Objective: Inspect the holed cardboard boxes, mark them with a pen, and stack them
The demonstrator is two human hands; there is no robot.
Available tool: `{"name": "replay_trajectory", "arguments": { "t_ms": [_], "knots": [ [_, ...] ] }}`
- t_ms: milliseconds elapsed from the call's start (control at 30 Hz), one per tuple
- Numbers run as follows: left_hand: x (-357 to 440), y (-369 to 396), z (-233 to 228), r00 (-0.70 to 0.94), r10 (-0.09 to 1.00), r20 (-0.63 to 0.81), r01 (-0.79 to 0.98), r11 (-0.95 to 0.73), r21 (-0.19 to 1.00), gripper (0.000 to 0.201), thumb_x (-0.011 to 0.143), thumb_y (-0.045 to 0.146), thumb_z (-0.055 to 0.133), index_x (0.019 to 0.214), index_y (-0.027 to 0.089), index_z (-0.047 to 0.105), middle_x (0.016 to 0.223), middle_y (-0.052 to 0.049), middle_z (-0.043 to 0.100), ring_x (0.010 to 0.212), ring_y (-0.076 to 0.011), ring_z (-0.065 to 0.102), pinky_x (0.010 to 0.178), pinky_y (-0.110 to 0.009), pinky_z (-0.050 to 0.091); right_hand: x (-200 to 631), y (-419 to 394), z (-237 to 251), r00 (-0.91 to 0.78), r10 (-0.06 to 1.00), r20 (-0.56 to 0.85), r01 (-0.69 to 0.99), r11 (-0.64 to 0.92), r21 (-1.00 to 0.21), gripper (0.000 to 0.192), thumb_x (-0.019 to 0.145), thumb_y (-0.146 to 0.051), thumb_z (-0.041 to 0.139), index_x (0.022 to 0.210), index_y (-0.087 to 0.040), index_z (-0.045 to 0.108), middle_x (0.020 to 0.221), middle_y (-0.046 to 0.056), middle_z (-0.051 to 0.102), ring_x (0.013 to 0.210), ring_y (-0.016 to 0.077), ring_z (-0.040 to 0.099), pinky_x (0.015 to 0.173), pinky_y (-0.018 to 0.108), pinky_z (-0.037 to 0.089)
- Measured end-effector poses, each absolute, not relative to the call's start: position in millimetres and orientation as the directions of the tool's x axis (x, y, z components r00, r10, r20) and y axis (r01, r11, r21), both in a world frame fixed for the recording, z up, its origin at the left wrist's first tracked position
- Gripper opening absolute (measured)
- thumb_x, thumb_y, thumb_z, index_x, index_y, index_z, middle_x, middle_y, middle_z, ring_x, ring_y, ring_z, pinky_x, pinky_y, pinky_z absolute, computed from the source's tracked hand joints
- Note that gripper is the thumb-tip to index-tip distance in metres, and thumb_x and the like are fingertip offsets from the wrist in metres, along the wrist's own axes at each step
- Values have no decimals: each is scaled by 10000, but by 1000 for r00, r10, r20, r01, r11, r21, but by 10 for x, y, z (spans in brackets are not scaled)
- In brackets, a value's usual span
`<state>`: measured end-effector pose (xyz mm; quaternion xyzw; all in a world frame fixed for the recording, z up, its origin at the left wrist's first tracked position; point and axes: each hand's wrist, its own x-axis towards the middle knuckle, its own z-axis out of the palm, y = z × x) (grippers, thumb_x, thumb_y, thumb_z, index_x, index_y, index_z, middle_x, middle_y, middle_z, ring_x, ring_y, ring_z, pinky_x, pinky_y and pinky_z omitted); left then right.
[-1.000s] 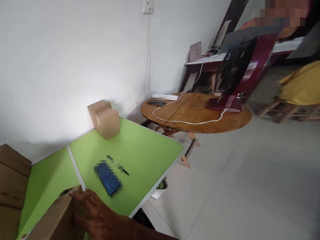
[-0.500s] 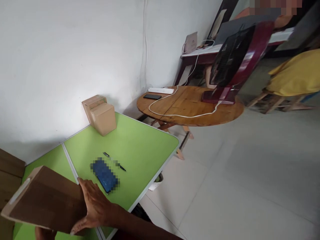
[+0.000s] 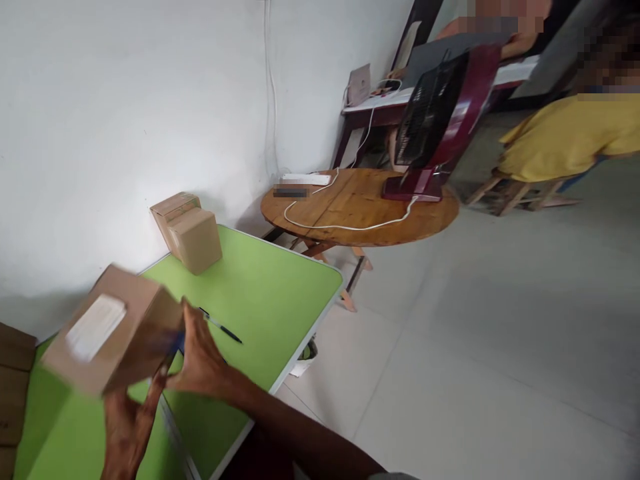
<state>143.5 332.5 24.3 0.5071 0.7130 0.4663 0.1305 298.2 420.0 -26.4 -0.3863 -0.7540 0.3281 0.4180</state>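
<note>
Both hands hold one box (image 3: 113, 330) in the air above the near part of the green counter (image 3: 270, 293). Right hand (image 3: 200, 360): fingers curled shut on the box's right end. Left hand (image 3: 127, 427): below the box, fingers reaching up to its underside and closed on it, though the contact is partly blurred. Box: brown cardboard, tilted, with a white label (image 3: 95, 327) on its upper face.

Pen (image 3: 220, 327): dark, lying flat on the counter just beyond the right hand, apart from it.

Small boxes (image 3: 187, 230): two, cardboard, standing together at the far edge of the counter against the white wall (image 3: 125, 100).

Stacked cartons (image 3: 13, 373): brown, at the left edge of view beside the counter.

Round table (image 3: 360, 207): wooden, past the counter's far corner, carrying a white power strip (image 3: 305, 179), a white cable (image 3: 345, 223) and a maroon fan (image 3: 440, 120).

Person in yellow (image 3: 565, 137): seated at the far right, well apart from the counter.

Floor (image 3: 475, 347): pale tiles.
</note>
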Motion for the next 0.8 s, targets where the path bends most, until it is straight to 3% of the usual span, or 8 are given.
{"name": "replay_trajectory", "arguments": {
  "t_ms": [100, 167, 267, 433, 633, 800],
  "knots": [
    [1733, 4132, 256, -271, 906, 326, 569, -122, 813, 888, 846, 728, 829, 1552, 243, 595, 1537, -200, 675, 1364, -413, 703, 1126, -636, 620, 3362, 4752, -186, -147, 884, 443, 402, 463, -790, 1557, 742, -484, 959, 1837, -79, -71, 1810, 340, 354, 1702, 483, 355, 1405, 703, 309],
    [1920, 4640, 193, -163, 929, 331, 531, -200, 824, 929, 877, 659, 846, 1635, 235, 514, 1555, -200, 668, 1385, -377, 696, 1120, -585, 628, 3580, 5115, -231, -68, 889, 453, 459, 431, -777, 1529, 762, -528, 941, 1820, -37, -48, 1773, 361, 387, 1672, 493, 380, 1391, 705, 324],
    [2139, 5280, 27, -66, 949, 309, 492, -239, 837, 783, 972, 546, 831, 1624, 218, 548, 1563, -194, 661, 1363, -348, 704, 1116, -567, 629, 3824, 5590, -371, 6, 916, 400, 497, 345, -796, 1509, 779, -597, 922, 1810, -28, -22, 1755, 370, 392, 1659, 500, 375, 1372, 711, 334],
    [2338, 5942, -252, -79, 973, 216, 509, -147, 848, 496, 1063, 463, 773, 1476, 206, 678, 1467, -136, 708, 1230, -298, 741, 1038, -542, 662, 3948, 6133, -614, 38, 953, 299, 519, 237, -821, 1482, 793, -670, 899, 1795, -13, 27, 1722, 382, 405, 1647, 522, 381, 1330, 721, 378],
    [2395, 6252, -306, -144, 972, 183, 552, -75, 831, 509, 1058, 455, 780, 1491, 210, 675, 1522, -145, 684, 1302, -320, 719, 1083, -571, 645, 3871, 6482, -741, 82, 966, 246, 562, 159, -811, 1454, 783, -667, 903, 1773, -6, 68, 1694, 376, 422, 1638, 505, 398, 1328, 685, 400],
    [2564, 5942, -331, -200, 971, 132, 583, 10, 812, 474, 1060, 454, 779, 1456, 207, 693, 1482, -138, 705, 1271, -308, 731, 1065, -553, 652, 3867, 6274, -707, 57, 958, 281, 573, 199, -795, 1326, 779, -776, 880, 1665, 19, 296, 1559, 390, 548, 1470, 475, 569, 1213, 623, 516]
  ]
}}
